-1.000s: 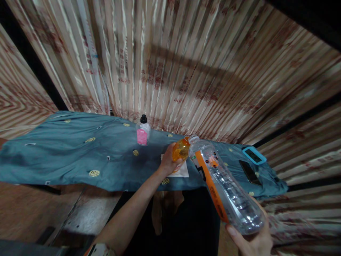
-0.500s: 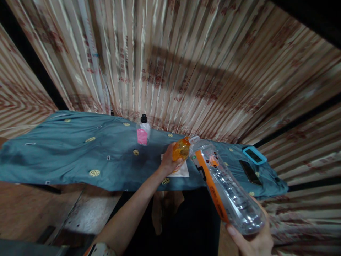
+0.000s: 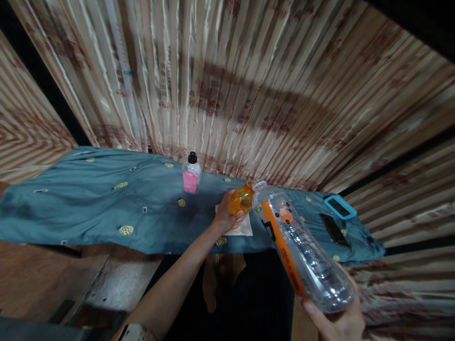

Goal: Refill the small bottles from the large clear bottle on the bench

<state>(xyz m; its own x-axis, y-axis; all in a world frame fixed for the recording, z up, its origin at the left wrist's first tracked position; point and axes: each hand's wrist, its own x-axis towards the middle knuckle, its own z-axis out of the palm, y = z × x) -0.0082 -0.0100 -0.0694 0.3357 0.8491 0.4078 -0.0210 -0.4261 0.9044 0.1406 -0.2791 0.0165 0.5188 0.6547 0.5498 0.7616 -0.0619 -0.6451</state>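
Note:
My left hand point(image 3: 225, 214) is wrapped round a small amber see-through bottle point(image 3: 241, 199), held over a white cloth or paper point(image 3: 245, 228) on the table. In my right hand point(image 3: 337, 317) is a large clear plastic bottle point(image 3: 305, 251) with an orange label, gripped near its base. The large bottle is tilted, with its neck pointing up and left. Its mouth meets the mouth of the amber bottle, or lies very close to it; I cannot tell which. No liquid can be made out in the clear bottle.
A teal patterned cloth point(image 3: 152, 208) covers the table. On it stand a clear bottle with a pink label and black cap point(image 3: 191, 177), and, at the right, a dark phone point(image 3: 334, 229) and a blue-framed device point(image 3: 340, 207). Pleated curtains point(image 3: 213, 94) hang close behind.

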